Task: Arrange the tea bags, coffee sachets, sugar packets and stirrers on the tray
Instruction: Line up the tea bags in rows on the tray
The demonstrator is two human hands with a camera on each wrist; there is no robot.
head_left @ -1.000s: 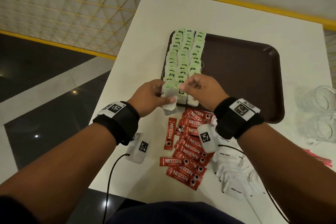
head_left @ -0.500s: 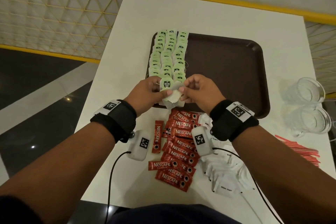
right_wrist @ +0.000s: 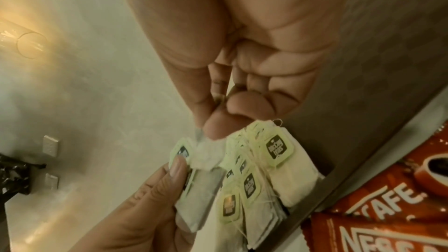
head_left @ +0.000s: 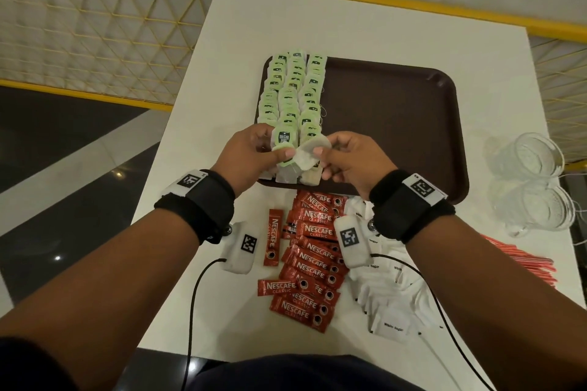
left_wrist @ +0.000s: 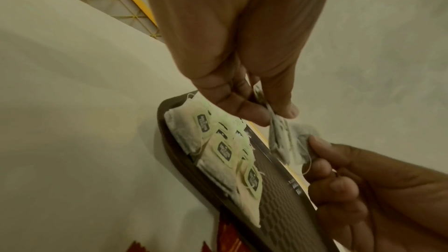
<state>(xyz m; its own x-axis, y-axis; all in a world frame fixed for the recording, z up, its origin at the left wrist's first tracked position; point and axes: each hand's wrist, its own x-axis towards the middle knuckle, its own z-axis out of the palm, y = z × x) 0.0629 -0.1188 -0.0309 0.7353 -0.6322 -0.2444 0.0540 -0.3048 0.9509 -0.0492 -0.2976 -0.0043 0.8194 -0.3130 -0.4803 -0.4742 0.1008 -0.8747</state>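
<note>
A brown tray (head_left: pixel 397 124) lies on the white table, with green-tagged tea bags (head_left: pixel 293 92) in three rows along its left side. Above the near end of those rows my left hand (head_left: pixel 282 154) pinches a tea bag with a green tag (head_left: pixel 283 138). My right hand (head_left: pixel 320 152) pinches a white tea bag (head_left: pixel 309 152) that touches it. In the left wrist view my left hand (left_wrist: pixel 274 116) grips the bag's (left_wrist: pixel 282 139) top. In the right wrist view my right hand (right_wrist: pixel 218 127) nips the bag's (right_wrist: pixel 208 153) corner. Red coffee sachets (head_left: pixel 313 259), white sugar packets (head_left: pixel 390 295) and red stirrers (head_left: pixel 524 262) lie on the table.
Two clear glasses (head_left: pixel 536 187) stand right of the tray. The tray's middle and right side are bare. The table's left edge (head_left: pixel 165 149) drops to a dark floor, with a yellow mesh railing (head_left: pixel 95 28) beyond. Cables run from my wrists over the near edge.
Both hands have stayed over the tray's near left corner with the tea bags pinched between them. The white bag now sits drawn out a little to the right of the tagged one.
</note>
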